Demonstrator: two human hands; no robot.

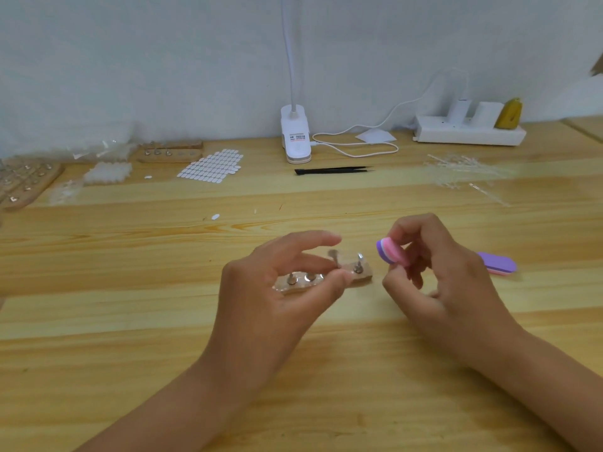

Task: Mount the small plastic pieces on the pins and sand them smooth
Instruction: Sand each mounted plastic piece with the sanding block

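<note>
The left hand (284, 282) reaches over a small wooden block (360, 278) of metal pins lying on the table (130, 321), thumb and a finger pinching one pin (333, 256), forefinger straight above it. Just right of the block, the right hand (440, 272) grips a pink-and-purple sanding block (390, 251) between thumb and fingertips, raised near the pinched pin.

Lamp label (297, 137) print illegible
</note>
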